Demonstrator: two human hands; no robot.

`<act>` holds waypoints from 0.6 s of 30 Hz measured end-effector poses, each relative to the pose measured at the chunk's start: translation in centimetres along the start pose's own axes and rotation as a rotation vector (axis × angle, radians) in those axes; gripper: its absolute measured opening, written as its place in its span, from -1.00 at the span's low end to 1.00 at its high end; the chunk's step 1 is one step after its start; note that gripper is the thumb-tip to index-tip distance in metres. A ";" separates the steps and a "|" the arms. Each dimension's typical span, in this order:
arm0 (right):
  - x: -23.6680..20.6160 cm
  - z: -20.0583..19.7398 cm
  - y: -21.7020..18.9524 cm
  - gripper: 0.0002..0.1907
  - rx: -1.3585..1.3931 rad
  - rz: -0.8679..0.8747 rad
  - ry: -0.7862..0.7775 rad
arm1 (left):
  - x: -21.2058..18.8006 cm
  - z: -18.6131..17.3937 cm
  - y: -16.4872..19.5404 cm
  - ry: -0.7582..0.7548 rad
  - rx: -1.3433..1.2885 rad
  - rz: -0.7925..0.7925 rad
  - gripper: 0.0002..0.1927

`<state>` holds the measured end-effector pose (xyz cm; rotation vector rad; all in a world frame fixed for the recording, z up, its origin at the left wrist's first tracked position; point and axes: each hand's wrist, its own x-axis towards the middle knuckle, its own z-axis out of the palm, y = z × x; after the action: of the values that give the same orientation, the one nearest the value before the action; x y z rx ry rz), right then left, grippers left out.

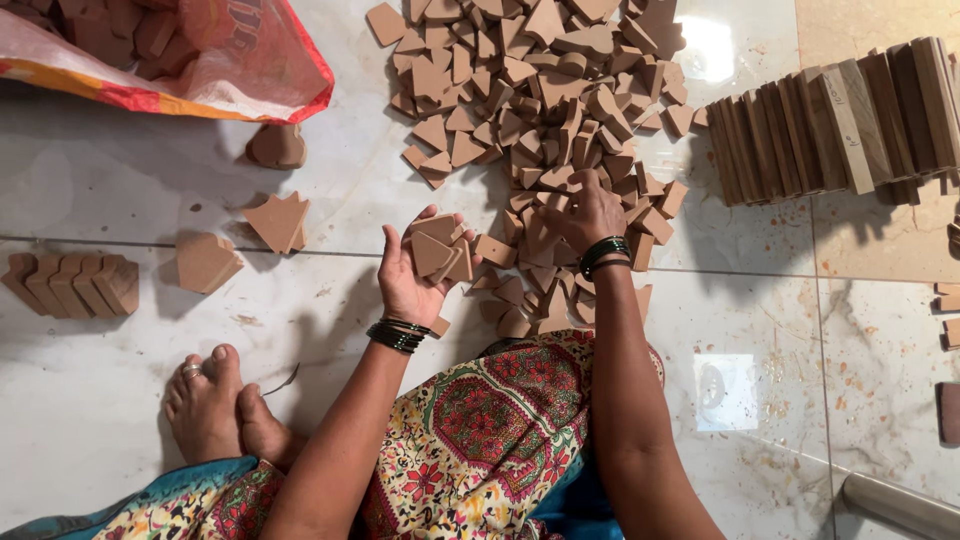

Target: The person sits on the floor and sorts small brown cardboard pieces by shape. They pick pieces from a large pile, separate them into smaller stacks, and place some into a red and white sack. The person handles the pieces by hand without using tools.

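Seated on the pale marble floor (130, 180), the person appears to be gathering small brown wooden cut-outs into matched sets. The left hand (418, 270) lies palm up, fingers curled round a small stack of house-shaped pieces (440, 250), so its grip is closed on that stack. The right hand (585, 215) is palm down at the six o'clock edge of the big loose pile (540, 100); its fingertips are buried among the pieces, and I cannot tell whether it has pinched one. Judging by this, the next move calls for drawing out a piece of the same shape and squaring it onto the stack. At nine o'clock, sorted groups (70, 283) stand on edge; at two o'clock lies a row of wooden slats (840, 115). The orange sack (200, 60) at eleven o'clock is cut off.
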<state>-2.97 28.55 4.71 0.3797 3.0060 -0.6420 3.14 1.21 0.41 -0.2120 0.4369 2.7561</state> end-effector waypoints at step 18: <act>-0.2 0.2 -1.1 -0.58 0.907 -0.011 -0.352 | -0.4 1.0 -0.2 0.063 0.009 -0.043 -0.14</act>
<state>-3.11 27.41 4.98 0.2268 2.2212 -1.8223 3.52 1.56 1.42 -0.3025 0.4553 2.7110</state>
